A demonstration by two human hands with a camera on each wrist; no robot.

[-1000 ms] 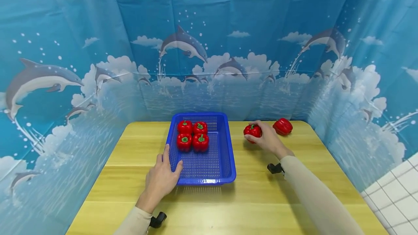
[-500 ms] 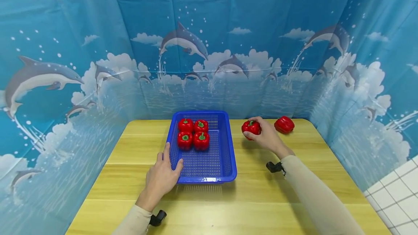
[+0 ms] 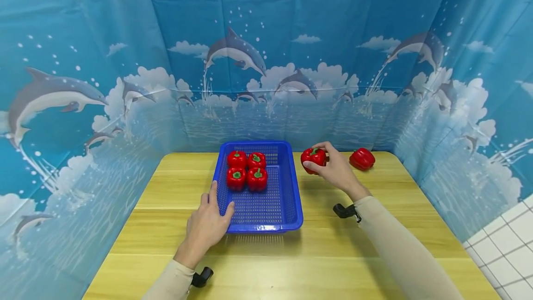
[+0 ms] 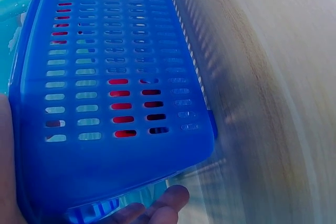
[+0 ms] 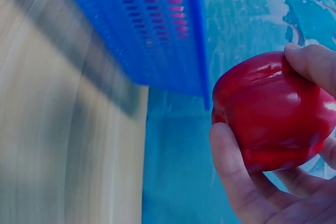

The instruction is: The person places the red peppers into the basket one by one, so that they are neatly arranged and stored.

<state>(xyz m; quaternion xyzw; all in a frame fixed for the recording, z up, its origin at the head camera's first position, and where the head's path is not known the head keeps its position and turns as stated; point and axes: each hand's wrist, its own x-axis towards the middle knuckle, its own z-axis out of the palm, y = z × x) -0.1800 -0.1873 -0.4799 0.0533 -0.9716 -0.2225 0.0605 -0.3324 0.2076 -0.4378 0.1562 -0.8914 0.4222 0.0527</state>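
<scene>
My right hand [image 3: 339, 172] holds a glossy red bell pepper [image 3: 312, 159] with a green stem, just right of the basket's far half. In the right wrist view, thumb and fingers wrap the pepper [image 5: 273, 114] beside the basket wall [image 5: 157, 61]. A blue slotted plastic basket [image 3: 298, 212] stands mid-table. My left hand [image 3: 206, 226] grips its front left part, thumb over the rim and fingers along the left outer side. Several red peppers [image 3: 257, 179] stand stem-up inside, grouped at the far left. In the left wrist view, red shows through the slots of the basket wall [image 4: 105, 156].
Another red bell pepper [image 3: 362, 159] lies on its side near the far right corner of the yellow wooden table [image 3: 266, 272]. A blue dolphin-print curtain [image 3: 258, 119] hangs behind and along both sides. White tiles [image 3: 508, 244] show at lower right.
My right hand has lifted the pepper a little and carried it left, closer to the basket. The left hand stays at the basket, and the view has shifted slightly.
</scene>
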